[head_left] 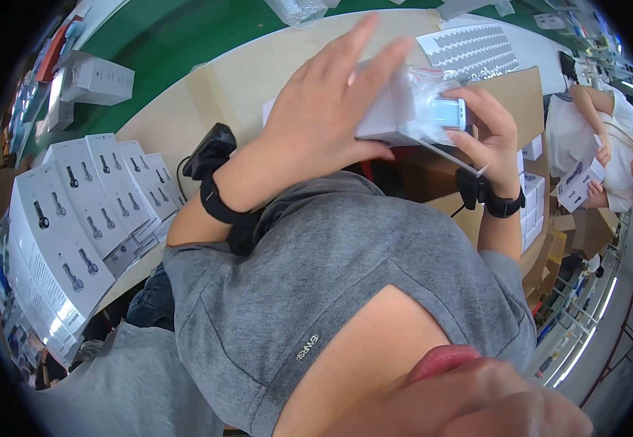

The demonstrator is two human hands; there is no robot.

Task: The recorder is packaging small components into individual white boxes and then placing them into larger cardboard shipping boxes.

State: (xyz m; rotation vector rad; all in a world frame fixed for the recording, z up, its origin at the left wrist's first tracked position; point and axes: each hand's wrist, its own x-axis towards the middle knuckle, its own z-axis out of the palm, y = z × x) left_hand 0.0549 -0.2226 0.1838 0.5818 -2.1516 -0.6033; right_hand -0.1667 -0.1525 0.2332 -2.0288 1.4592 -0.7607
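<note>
In front of my chest is a small white box (388, 116) with its end toward my right hand standing open. My left hand (323, 102) lies against it, fingers stretched apart and slightly blurred, thumb along the box's lower edge. At the open end, a light-blue, cylinder-like item (447, 114) in a crinkled clear plastic bag (422, 105) sticks out. Thumb and fingers of my right hand (492, 135) close around the item's outer end. How much of it lies inside the box is hidden. Each wrist carries a black strap with a small device.
Printed white boxes (69, 218) stand in rows at the left. A cardboard carton (524, 102) with several white boxes (532, 207) is at the right. A sticker sheet (469, 51) lies on the table (178, 109). A co-worker (586, 131) holds a box at far right.
</note>
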